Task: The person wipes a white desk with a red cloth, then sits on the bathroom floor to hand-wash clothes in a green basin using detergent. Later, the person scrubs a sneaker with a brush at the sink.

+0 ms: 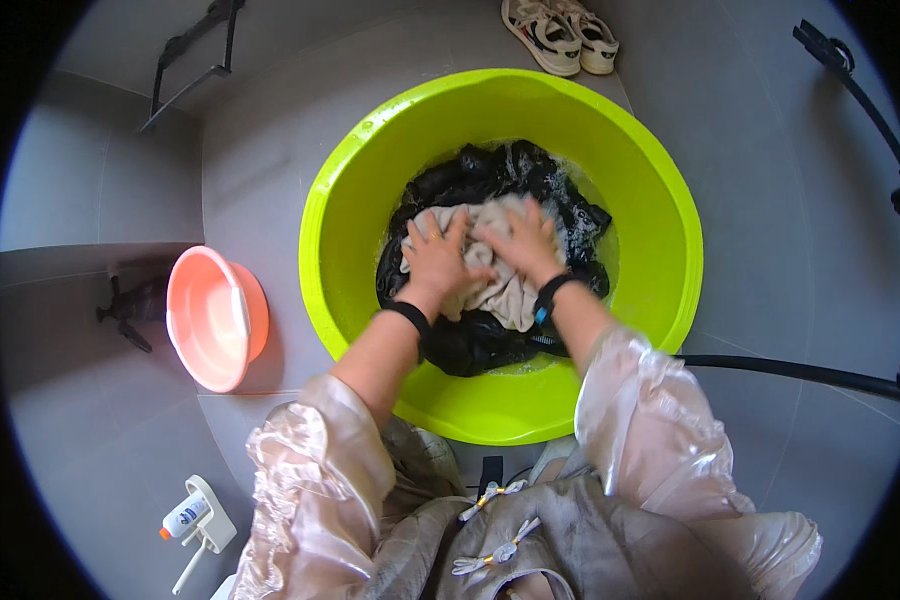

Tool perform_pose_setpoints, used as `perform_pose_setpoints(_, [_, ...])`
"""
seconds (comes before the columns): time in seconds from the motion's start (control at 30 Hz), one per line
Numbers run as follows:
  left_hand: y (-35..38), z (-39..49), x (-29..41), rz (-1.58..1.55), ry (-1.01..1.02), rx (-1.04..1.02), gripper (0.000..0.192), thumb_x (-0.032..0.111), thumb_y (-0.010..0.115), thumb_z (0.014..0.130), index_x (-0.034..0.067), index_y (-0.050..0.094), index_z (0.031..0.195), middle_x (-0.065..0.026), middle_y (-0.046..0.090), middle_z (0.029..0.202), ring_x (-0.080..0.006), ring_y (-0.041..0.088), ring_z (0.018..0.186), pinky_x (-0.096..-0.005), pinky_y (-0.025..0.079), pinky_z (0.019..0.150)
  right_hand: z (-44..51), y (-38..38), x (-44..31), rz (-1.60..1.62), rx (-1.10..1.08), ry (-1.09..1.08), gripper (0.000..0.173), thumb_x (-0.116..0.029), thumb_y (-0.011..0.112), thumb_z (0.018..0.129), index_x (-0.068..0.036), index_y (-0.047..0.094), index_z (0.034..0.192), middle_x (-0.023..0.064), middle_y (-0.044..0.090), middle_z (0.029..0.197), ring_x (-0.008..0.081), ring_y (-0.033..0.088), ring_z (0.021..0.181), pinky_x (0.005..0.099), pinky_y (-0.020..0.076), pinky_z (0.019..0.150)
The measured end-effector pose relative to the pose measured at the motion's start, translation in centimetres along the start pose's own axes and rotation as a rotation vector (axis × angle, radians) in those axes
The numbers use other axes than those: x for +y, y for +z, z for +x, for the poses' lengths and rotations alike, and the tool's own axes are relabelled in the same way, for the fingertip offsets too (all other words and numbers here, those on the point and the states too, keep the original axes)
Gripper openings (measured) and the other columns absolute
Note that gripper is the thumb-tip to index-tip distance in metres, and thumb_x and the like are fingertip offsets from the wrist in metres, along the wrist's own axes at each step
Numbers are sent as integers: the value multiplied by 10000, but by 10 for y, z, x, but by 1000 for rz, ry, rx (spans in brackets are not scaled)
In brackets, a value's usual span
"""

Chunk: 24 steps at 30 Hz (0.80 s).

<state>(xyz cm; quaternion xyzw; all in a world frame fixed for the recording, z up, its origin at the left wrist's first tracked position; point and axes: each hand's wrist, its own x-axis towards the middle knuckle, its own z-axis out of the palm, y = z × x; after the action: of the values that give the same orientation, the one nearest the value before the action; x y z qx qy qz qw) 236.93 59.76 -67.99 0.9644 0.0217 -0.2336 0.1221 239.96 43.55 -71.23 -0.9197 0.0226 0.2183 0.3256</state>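
A large lime-green plastic tub (495, 416) stands on the floor in front of me, holding sudsy water and wet laundry. Black fabric (461, 346) lies bunched around the bottom, with a beige cloth (511, 304) heaped on top of it. My left hand (439, 259) rests spread on the left side of the beige cloth. On the cloth's right side is my right hand (526, 241), fingers apart and slightly blurred. Both palms face down on the cloth, and neither hand's fingers are closed around it. Black bands circle both wrists.
A pink basin (251, 315) leans by the left wall. White sneakers (570, 37) sit beyond the tub. A black hose (787, 367) runs out from the tub's right side. At lower left are a bottle (187, 515) and a white holder (217, 517). A dark metal rack (191, 75) is at upper left.
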Motion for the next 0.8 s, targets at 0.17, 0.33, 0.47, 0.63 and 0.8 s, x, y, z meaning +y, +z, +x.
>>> perform_pose_setpoints(0.17, [16,-48,-1,173,231,-136,1092,596,781,607,279,241,1501,-244,266,1502,-524,135,1391,-683,215,1040,-80,32,14,-117,113,-397,430,-394,593,875,-54,620,1137,180,354,1430,429,389,1181,538,336,995])
perform_pose_setpoints(0.33, [38,-17,-3,250,235,-35,598,455,564,822,133,486,1320,-199,436,1368,-413,342,1284,-667,245,1003,-47,45,13,-300,173,-411,289,-314,581,883,-45,601,987,142,484,1226,375,466,1076,493,461,844])
perform_pose_setpoints(0.47, [54,42,-11,249,223,1,310,348,470,892,113,639,1005,-140,627,1121,-353,511,1125,-606,341,904,10,58,15,-353,295,-420,223,-275,590,861,-56,618,836,134,525,1008,346,542,933,416,535,718])
perform_pose_setpoints(0.63, [47,64,-9,316,190,-108,395,461,519,877,125,723,921,-107,700,983,-331,605,1004,-570,391,880,36,56,22,-432,214,-409,281,-274,570,867,-35,690,781,160,554,1061,349,571,919,430,522,753])
perform_pose_setpoints(0.8, [19,17,-5,166,276,-53,571,419,741,726,132,561,1186,-168,610,1136,-366,509,1120,-574,371,905,18,21,30,145,0,-514,244,-240,489,911,-45,637,922,208,579,952,386,563,920,443,467,814])
